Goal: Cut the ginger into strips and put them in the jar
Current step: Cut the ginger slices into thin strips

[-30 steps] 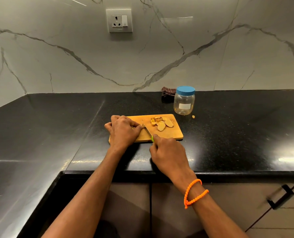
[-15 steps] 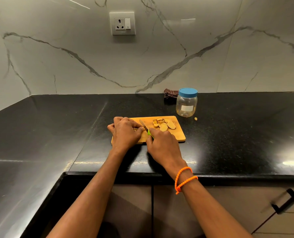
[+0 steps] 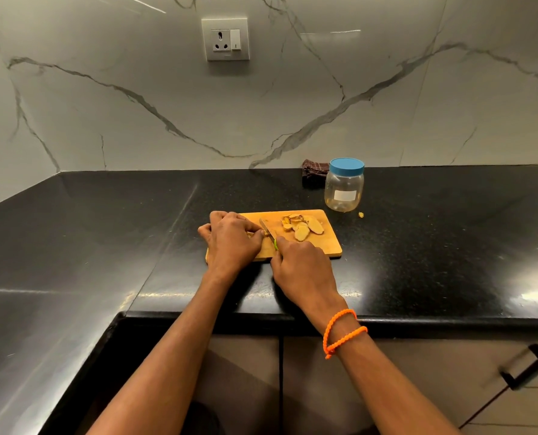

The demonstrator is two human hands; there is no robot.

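No legible text, brand, number or sign anywhere in view. The jar (image 3: 344, 189), at about 1 o'clock from the cutting board (image 3: 330, 244), carries a pale rectangular label (image 3: 344, 195) on its front — blank as far as can be seen, no print resolvable. The wall socket plate (image 3: 225, 39), at 12 o'clock high on the marble backsplash, shows pin holes and a rocker switch with one small dark mark — too small to read as a symbol or character.
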